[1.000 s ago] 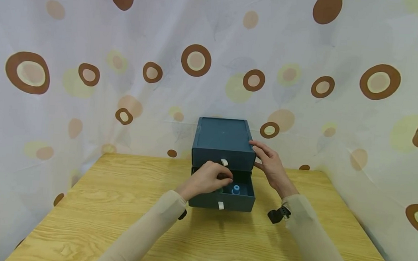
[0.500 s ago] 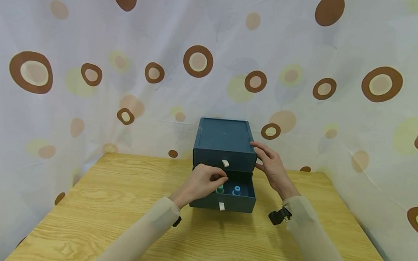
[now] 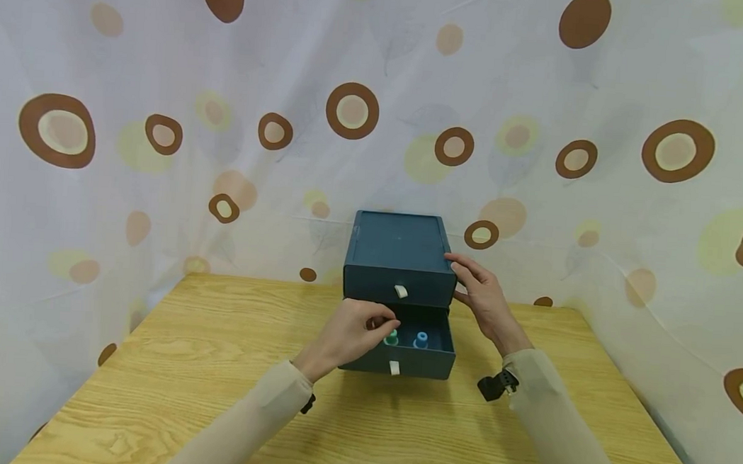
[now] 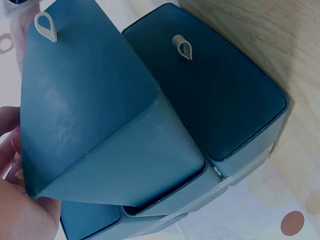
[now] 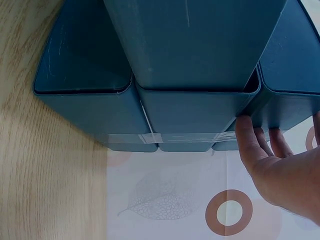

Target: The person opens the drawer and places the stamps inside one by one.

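Since the earlier head frames the left hand (image 3: 354, 332) has drawn back out of the open lower drawer (image 3: 403, 347), uncovering a green-capped bottle (image 3: 391, 337) that it had hidden a second ago; the right hand (image 3: 479, 293) has not shifted.

From the head view, a dark blue drawer box (image 3: 398, 255) sits at the far edge of the wooden table (image 3: 208, 392), against the spotted curtain (image 3: 164, 70). Its upper drawer (image 3: 398, 289) is closed and the lower one is pulled out toward the person. Inside stand the green-capped bottle and, just to its right, a blue-capped bottle (image 3: 422, 339). The left hand hangs over the drawer's left front corner with its fingers curled, fingertips just beside the green cap; whether they pinch anything cannot be told. The right hand lies with straight fingers against the box's upper right edge, holding nothing.

Seen by the left wrist camera, the box fills the frame, with a white pull loop (image 4: 182, 47) on one drawer front and a second loop (image 4: 45, 25) on the other. Part of the left hand (image 4: 20, 200) shows at the lower left edge, too little to judge its grip.

Looking through the right wrist camera, the box's side (image 5: 190, 75) rises from the table, a strip of clear tape (image 5: 165, 137) along its base. The right hand (image 5: 280, 170) touches the lower right corner with straight fingers (image 5: 247, 137).
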A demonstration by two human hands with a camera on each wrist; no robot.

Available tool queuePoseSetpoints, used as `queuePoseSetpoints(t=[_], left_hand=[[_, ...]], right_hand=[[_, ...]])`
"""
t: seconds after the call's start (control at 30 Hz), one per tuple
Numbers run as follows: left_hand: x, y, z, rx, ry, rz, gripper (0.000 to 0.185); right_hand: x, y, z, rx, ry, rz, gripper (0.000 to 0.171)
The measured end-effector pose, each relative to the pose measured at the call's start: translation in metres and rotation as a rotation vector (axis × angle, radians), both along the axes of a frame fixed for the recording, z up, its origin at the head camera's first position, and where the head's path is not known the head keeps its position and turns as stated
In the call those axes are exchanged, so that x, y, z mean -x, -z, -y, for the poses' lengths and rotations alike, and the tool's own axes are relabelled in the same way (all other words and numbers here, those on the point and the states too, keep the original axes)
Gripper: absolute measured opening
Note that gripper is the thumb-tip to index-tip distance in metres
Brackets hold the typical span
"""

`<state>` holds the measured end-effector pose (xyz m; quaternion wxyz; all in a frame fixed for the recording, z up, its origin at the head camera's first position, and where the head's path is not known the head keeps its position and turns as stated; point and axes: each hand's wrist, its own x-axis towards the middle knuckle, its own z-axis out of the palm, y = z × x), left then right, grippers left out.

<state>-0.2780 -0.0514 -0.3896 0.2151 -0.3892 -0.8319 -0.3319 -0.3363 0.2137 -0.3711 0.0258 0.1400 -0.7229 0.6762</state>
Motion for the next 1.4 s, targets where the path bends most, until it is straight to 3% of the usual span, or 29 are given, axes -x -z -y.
queuePoseSetpoints(t=[0.5, 0.73, 1.0, 1.4], left_hand=[[-0.017, 0.012, -0.003, 0.011, -0.117, -0.297, 0.007], [-0.025, 0.016, -0.003, 0.091, -0.123, -0.391, 0.006], [-0.030, 0.026, -0.003, 0.118, -0.100, -0.415, 0.004], [-0.032, 0.037, -0.001, 0.102, -0.050, -0.343, 0.009]], right_hand=[[0.000, 0.002, -0.001, -0.001, -0.006, 0.004, 0.058], [-0.001, 0.003, -0.001, -0.003, -0.005, 0.011, 0.059], [-0.001, 0.002, 0.000, -0.002, -0.001, 0.010, 0.058], [0.001, 0.000, 0.000, -0.015, 0.011, 0.003, 0.056]])
